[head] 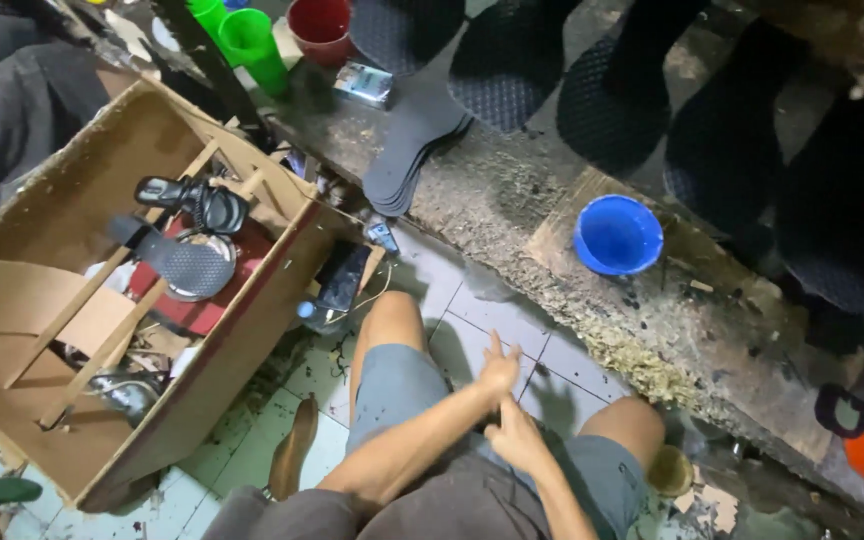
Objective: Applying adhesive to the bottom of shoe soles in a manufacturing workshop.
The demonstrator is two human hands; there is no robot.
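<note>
— Hands first: where are they?

— Both are low and central, at about 6 o'clock, between the knees. The left hand (500, 368) has its fingers splayed wide and holds nothing. The right hand (515, 440) sits just beneath it, touching it or nearly so, fingers half curled. I cannot tell whether it pinches anything.

— And what are they over?

— The shorts (402, 385), grey, on the person's lap. Those are the nearest thing; neither hand reaches the bench (512, 200).

— What stands around?

— A bowl (617, 235), blue, is at 1 o'clock on the bench. A stack of soles (412, 140) lies at 12 o'clock, overhanging the bench's near edge. A box (82, 180) full of tools and clutter is at 9 o'clock.

— What could go wrong?

— My guess: the bowl stands near the bench's front edge, so a hand rising carelessly could tip it onto the knees. The floor (252, 440) looks wet and littered, so a shifting foot may slip. The overhanging soles could slide off if nudged.
</note>
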